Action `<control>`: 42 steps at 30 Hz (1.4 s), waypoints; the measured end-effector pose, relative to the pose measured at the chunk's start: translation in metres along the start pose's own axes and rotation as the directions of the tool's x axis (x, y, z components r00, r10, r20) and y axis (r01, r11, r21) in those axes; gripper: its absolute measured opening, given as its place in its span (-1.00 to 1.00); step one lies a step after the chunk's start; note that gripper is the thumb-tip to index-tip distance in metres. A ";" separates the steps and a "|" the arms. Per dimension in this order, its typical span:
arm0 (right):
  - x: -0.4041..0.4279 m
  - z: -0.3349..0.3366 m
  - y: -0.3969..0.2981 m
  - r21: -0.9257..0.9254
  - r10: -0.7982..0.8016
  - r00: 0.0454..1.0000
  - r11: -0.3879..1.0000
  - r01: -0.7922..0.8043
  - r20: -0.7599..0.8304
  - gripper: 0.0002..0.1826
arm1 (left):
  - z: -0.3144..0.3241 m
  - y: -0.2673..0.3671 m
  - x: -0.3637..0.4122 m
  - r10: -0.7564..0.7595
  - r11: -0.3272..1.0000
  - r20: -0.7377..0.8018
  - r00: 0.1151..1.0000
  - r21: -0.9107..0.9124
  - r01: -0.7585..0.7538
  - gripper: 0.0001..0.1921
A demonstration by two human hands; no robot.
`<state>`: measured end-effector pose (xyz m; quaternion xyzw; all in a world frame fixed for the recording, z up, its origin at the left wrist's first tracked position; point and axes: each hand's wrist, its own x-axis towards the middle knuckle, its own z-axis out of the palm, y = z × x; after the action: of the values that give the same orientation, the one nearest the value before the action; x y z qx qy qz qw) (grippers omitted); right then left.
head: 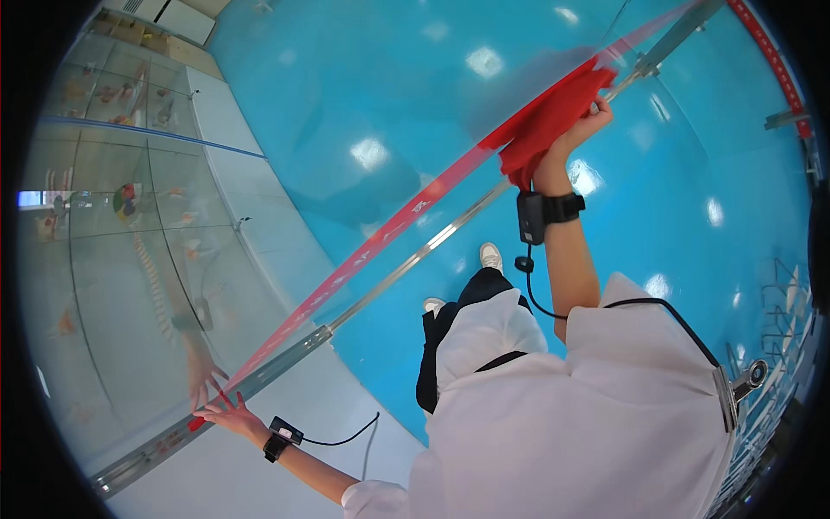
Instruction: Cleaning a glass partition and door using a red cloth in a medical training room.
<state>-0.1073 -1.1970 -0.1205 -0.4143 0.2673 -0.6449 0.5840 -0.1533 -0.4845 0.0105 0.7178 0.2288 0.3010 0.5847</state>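
My right hand (577,133) holds a bunched red cloth (548,117) against a clear glass panel. A translucent red strip (363,253) with white writing runs across that panel, and the cloth covers part of it. My left hand (237,418) has its fingers spread at the panel's metal frame (279,363), near the strip's lower left end. A small red piece (196,423) shows beside its fingertips. Both wrists wear black straps with small devices and cables. A metal bar (421,253) runs roughly alongside the strip, nearer to me.
To the left, a glass-fronted display cabinet (110,259) holds a spine model (152,279) and other models. The floor (311,130) is glossy blue. Another red strip (768,58) with writing is at upper right. Metal racks (781,318) stand at the right edge.
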 end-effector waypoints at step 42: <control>0.098 0.046 -0.185 0.208 -0.758 0.633 0.652 0.729 0.157 -0.64 | -0.019 0.002 0.017 -0.095 0.995 -0.034 0.995 0.030 0.096 -0.41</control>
<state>-0.1645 -1.2533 0.0780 -0.5217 -0.0376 -0.7911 0.3170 -0.1544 -0.4601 0.0181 0.7101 0.2771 0.2807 0.5833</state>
